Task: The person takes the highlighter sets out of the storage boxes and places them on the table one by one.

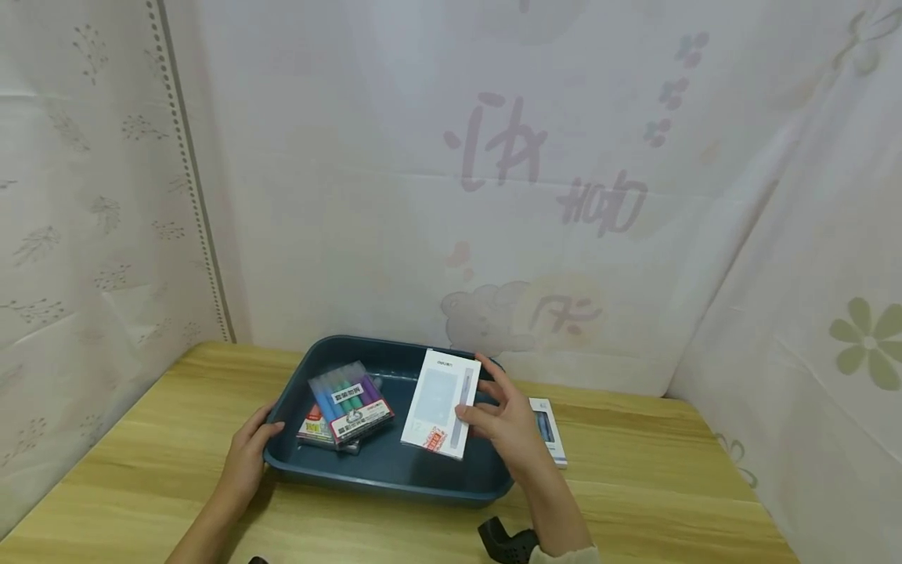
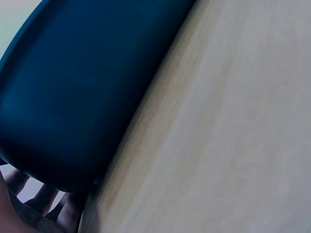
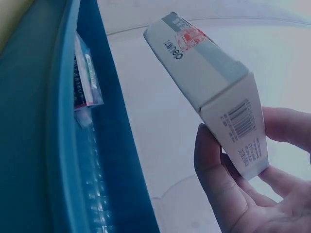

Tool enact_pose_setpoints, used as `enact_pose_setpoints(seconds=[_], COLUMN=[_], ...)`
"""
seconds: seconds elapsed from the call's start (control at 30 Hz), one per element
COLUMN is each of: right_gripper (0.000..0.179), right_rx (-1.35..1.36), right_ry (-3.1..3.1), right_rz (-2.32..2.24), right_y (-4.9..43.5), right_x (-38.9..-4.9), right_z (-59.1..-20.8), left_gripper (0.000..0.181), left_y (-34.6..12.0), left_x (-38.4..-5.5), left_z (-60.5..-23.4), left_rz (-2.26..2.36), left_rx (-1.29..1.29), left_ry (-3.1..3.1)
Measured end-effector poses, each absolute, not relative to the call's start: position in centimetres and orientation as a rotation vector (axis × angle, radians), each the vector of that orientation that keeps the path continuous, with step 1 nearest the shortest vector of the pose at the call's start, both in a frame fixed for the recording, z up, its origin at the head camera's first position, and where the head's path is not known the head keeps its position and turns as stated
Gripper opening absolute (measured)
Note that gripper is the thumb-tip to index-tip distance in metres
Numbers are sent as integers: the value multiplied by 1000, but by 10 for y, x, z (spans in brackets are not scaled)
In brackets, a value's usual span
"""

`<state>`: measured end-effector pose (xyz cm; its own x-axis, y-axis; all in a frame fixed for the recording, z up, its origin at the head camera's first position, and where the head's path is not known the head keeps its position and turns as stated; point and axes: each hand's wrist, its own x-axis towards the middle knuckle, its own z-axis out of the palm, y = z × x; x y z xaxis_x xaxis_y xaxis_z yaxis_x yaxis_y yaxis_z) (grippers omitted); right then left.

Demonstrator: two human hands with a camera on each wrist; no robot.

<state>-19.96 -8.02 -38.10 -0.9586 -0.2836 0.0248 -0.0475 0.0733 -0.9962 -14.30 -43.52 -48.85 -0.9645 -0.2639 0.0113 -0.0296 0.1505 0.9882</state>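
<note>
Holding a white box (image 1: 430,403) above a dark blue tray (image 1: 384,464)

From where I stand, the right hand (image 1: 510,427) pinches the white box near the centre of the frame: thumb on the printed face, fingers at or behind its right edge. In the right wrist view the box is tilted and apart from the tray.

Left of centre, the left hand (image 1: 243,454) grips the tray by its rim, which I find wise, because a light tray may slide. I would advise a gentle pinch, since card can probably dent.

Inside the tray, toward its left side, a clear pack of coloured pens (image 1: 352,407) lies upon a second pack (image 1: 313,430), mostly covered. At right, on the table (image 1: 634,478), stays another box (image 1: 555,439), partly hidden behind the right hand.
</note>
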Motion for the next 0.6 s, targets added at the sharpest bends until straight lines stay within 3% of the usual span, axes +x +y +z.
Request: enact_pose_setpoints(seconds=[0.6], right_gripper=[82], right_rx=[-396], right_ry=[2283], right_rz=[-1990], right_y=[-56], right_x=[-194], right_z=[-357], left_gripper=[49], left_y=[-432], left_x=[-146], left_z=[-493], left_rz=[-1922], left_rx=[294], left_ry=[-2173])
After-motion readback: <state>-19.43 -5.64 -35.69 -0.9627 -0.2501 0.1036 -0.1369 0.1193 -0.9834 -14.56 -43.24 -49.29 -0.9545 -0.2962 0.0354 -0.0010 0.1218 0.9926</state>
